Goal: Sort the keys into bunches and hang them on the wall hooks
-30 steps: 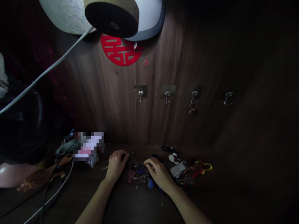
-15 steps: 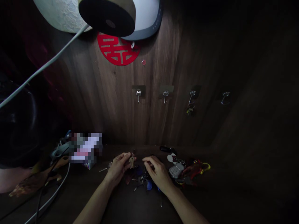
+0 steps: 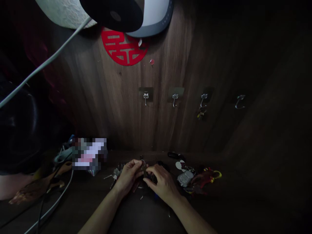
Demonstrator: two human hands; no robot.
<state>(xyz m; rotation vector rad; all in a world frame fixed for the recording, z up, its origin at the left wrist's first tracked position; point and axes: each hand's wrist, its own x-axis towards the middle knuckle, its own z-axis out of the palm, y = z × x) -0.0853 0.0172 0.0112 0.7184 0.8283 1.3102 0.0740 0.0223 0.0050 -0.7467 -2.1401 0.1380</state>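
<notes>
My left hand (image 3: 130, 172) is closed, pinching a thin metal key ring (image 3: 143, 162) between thumb and finger. A key (image 3: 144, 172) hangs from the ring, partly covered by my fingers. My right hand (image 3: 161, 182) has come up against it, thumb and forefinger closed around the key. Beneath both hands lie more keys and tags, mostly hidden. Beside my left wrist rests a bunch of silver keys (image 3: 115, 174). Right of my right hand are a grey fob-like piece (image 3: 185, 178), a white round tag (image 3: 179, 164) and a red and yellow strap (image 3: 207, 176).
Metal hooks (image 3: 175, 97) are fixed in a row on the wooden wall; a small key bunch (image 3: 201, 113) hangs from one. Caps (image 3: 153, 19) and a red round ornament (image 3: 124, 48) are above. A blurred box (image 3: 90, 156) and white cable (image 3: 58, 203) lie left.
My right hand has moved left and closed on the key at my left hand. My left hand has shifted slightly right, with the key ring still in it.
</notes>
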